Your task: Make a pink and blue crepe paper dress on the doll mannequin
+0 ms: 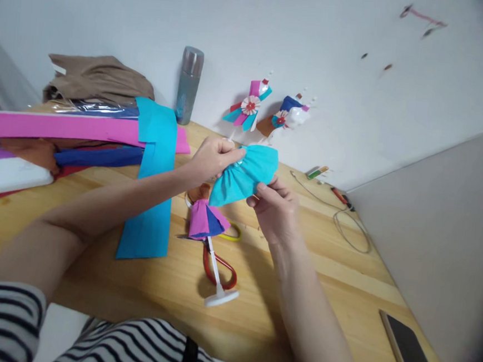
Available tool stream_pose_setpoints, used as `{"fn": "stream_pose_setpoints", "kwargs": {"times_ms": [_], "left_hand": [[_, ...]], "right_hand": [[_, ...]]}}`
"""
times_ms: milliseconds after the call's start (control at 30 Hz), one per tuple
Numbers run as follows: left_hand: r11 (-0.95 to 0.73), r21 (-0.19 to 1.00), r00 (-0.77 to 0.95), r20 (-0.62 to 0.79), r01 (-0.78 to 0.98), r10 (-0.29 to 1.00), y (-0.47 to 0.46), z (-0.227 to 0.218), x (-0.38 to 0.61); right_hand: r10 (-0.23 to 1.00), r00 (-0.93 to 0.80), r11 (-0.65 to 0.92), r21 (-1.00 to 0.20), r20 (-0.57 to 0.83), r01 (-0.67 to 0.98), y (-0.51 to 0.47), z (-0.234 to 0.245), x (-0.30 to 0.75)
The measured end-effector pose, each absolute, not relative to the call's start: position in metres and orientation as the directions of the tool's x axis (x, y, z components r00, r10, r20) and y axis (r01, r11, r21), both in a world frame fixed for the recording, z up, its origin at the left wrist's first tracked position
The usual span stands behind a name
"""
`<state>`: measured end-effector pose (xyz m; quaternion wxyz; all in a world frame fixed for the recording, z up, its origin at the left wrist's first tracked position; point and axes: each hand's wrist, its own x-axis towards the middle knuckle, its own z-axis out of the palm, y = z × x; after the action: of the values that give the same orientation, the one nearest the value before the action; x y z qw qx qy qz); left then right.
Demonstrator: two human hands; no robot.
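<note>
Above the wooden table (321, 276), my left hand (212, 159) pinches the gathered top of a pleated turquoise crepe paper piece (246, 176). My right hand (275, 206) grips the same piece from below, at its right edge. Just under the paper, a small doll on a white stand (218, 263) lies tilted and wears a magenta and blue paper skirt (205, 220). Red-handled scissors (221, 271) lie beneath the stand. A long turquoise paper strip (150, 196) lies flat to the left.
Rolls of magenta (61, 128), blue and white paper are stacked at the left, with brown fabric (99, 78) behind. A grey bottle (189, 85) and two decorated paper dolls (267, 113) stand by the wall. A cable (350, 226) and a phone (411, 356) lie at the right.
</note>
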<state>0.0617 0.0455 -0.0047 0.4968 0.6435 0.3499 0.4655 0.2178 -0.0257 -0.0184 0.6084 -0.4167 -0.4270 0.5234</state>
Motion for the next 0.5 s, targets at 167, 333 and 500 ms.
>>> {"fn": "stream_pose_setpoints", "kwargs": {"times_ms": [167,333,500], "left_hand": [[-0.242,0.97,0.331,0.237,-0.025,0.913,0.0458,-0.0059,0.0628],[-0.26,0.965,0.331,0.253,-0.023,0.909,0.0472,-0.0056,0.0615],[-0.3,0.954,0.331,0.288,-0.016,0.899,0.0486,-0.0056,0.0591]], "right_hand": [[0.991,0.085,0.125,-0.945,0.104,-0.303,-0.0256,-0.0177,0.2149],[0.985,0.11,0.156,-0.962,0.134,-0.224,-0.0253,-0.0189,0.2172],[0.987,0.094,0.146,-0.967,0.128,-0.209,-0.0251,-0.0184,0.2209]]}}
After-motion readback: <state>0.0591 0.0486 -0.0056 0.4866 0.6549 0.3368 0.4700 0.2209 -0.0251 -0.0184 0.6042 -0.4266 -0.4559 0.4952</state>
